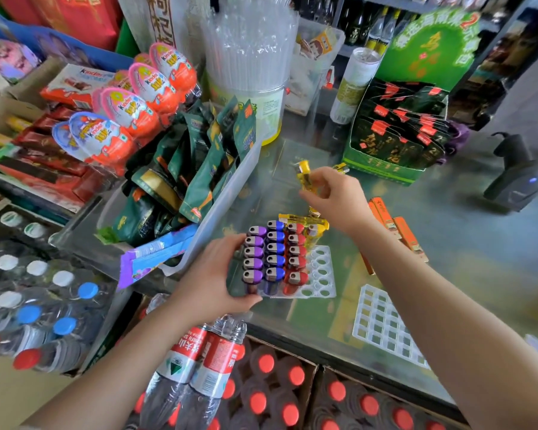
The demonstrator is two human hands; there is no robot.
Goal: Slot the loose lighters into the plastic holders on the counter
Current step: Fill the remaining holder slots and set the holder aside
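A clear plastic holder (322, 276) stands on the glass counter (466, 243), holding rows of purple (253, 252), blue (275, 248) and red lighters (296, 252); its right columns of slots show open holes. My left hand (213, 276) grips the holder's left side. My right hand (336, 197) is raised above the counter and pinches a yellow lighter (305, 176). More loose yellow lighters (305, 223) lie behind the holder. A second holder (382, 327) lies flat at the front right, with nothing in its slots.
A clear bin of green snack packs (199, 169) presses close on the left. Orange lighters (395, 225) lie right of my arm. A green display box (395, 138) and a barcode scanner (519, 178) stand behind. Bottles (205, 367) sit below the counter edge.
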